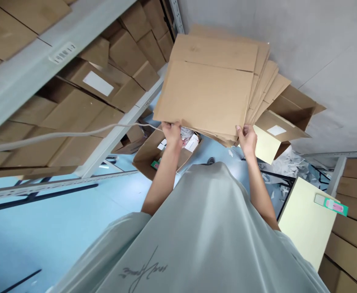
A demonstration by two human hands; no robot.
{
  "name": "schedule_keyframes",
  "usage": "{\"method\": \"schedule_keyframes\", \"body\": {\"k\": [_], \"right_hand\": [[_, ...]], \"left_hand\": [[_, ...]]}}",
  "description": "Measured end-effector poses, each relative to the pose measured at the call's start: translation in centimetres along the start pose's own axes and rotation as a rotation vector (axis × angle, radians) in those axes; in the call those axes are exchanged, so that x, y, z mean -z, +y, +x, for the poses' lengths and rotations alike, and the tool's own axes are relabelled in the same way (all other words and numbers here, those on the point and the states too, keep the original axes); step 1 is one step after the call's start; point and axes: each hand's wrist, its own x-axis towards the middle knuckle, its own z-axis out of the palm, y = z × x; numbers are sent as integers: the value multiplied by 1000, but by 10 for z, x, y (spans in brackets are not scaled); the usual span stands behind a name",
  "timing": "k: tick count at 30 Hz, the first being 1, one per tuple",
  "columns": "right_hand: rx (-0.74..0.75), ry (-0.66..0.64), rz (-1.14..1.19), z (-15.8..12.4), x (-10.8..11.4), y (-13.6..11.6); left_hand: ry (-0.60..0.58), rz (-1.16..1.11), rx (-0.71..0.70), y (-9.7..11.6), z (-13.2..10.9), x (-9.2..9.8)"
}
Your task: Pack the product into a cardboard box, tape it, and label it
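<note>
A flattened cardboard box lies on top of a fanned stack of flattened boxes by the wall. My left hand grips its near left corner, fingers closed at the edge. At the near right corner, my right hand pinches the edge with the thumb on top. Whether either hand also takes in sheets underneath, I cannot tell. Below my left hand stands an open carton holding white small boxes and clear plastic.
Metal shelving packed with brown boxes rises at the left. A pale cable crosses before it. Right are an open carton, paper scraps on the floor, and a pale yellow table with a green-and-pink packet.
</note>
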Motion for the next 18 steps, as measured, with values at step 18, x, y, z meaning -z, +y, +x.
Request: {"method": "schedule_keyframes", "body": {"k": [18], "right_hand": [[-54,127,387,-24,5,-7]], "left_hand": [[-118,-163,330,17,19,18]]}}
